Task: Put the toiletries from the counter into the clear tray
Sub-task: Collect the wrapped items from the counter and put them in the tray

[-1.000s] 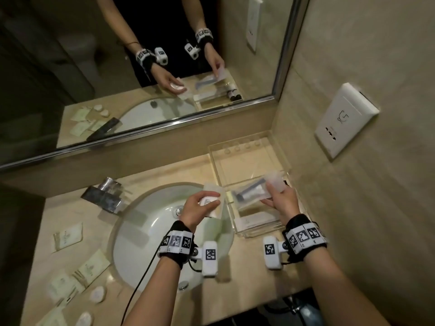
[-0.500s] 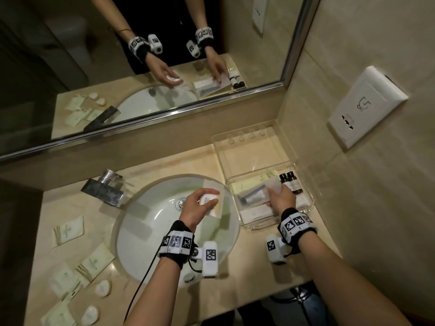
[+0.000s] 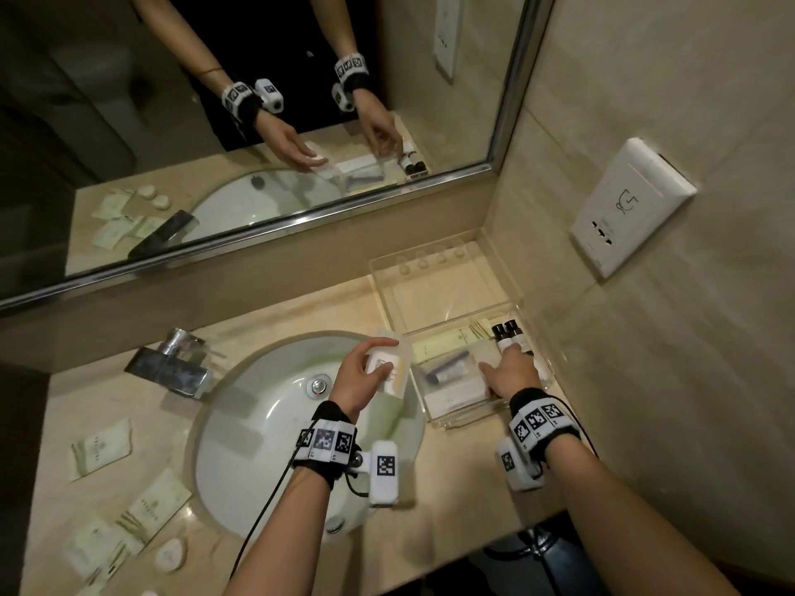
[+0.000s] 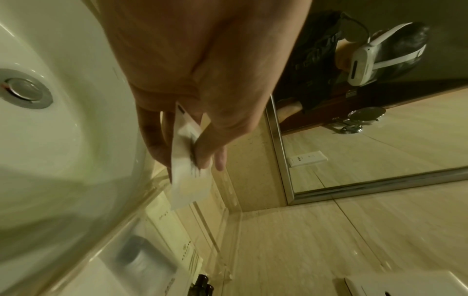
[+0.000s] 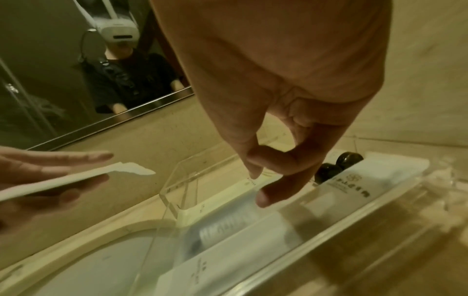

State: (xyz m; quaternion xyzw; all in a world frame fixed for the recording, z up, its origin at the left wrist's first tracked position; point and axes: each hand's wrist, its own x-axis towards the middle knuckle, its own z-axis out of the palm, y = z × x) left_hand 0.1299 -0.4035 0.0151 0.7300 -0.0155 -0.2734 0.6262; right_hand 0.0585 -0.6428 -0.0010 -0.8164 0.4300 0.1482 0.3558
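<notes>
Clear tray (image 3: pixel 522 294): it stands on the desk (image 3: pixel 266 311) in the corner by the wall, on the right of the sink, under the right hand.
Things in the tray: a clear packet with a dark tube (image 3: pixel 445 371) lies just left of the right hand's fingertips; long white and pale green sachets lie around it; two small bottles with dark caps (image 3: pixel 507 330) stand at the far right side, just beyond the right hand.
Right hand (image 3: pixel 512 372): it is over the tray with fingers loosely spread and pointing down; in the right wrist view the fingers (image 5: pixel 268 198) hold nothing, and I cannot tell if they touch the packet below.
White sachet (image 3: pixel 389 365): flat and thin, held over the right edge of the sink, just left of the tray's wall.
Left hand (image 3: pixel 359 374): it pinches the white sachet between thumb and fingers, as the left wrist view shows (image 4: pixel 188 160).
Sink (image 3: pixel 258 423): white round basin with a metal drain, under the left hand.
Faucet (image 3: pixel 172 363): chrome, far left of the left hand.
Other toiletries: pale green sachets (image 3: pixel 101 447) and small round white pieces (image 3: pixel 171 554) lie on the desk, well apart to the left of the left hand.
Wall socket (image 3: pixel 630 206): white, on the wall above and right of the right hand.
</notes>
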